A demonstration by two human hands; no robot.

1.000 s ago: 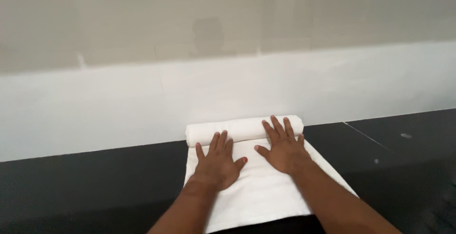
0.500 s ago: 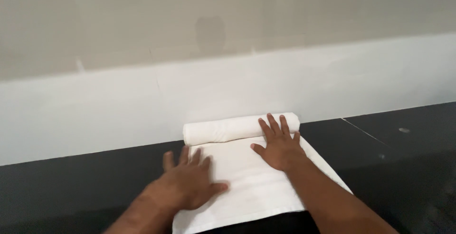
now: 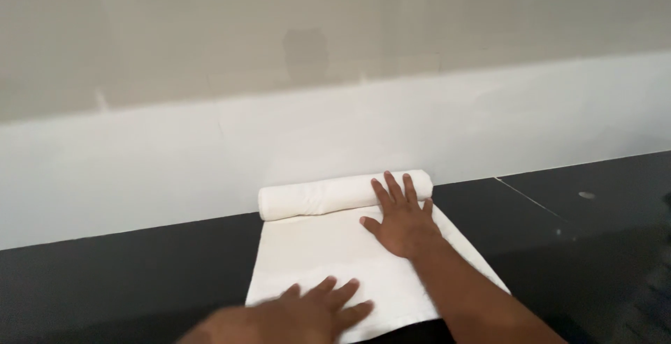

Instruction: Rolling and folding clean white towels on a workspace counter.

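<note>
white towel [image 3: 335, 260] lies flat on the dark counter [image 3: 140, 267], its far end rolled up against the white wall [image 3: 140, 169]. right hand [image 3: 398, 222] spread flat, palm on the towel, fingertips on the roll's right part. left hand [image 3: 307, 316] blurred, fingers spread, on the towel's near edge.

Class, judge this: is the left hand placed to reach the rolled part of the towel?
Probably yes: the left hand lies low on the flat towel, and nothing lies between it and the roll.

White cloth towel [image 3: 328, 253] matt; black counter [image 3: 580, 246] glossy
</note>
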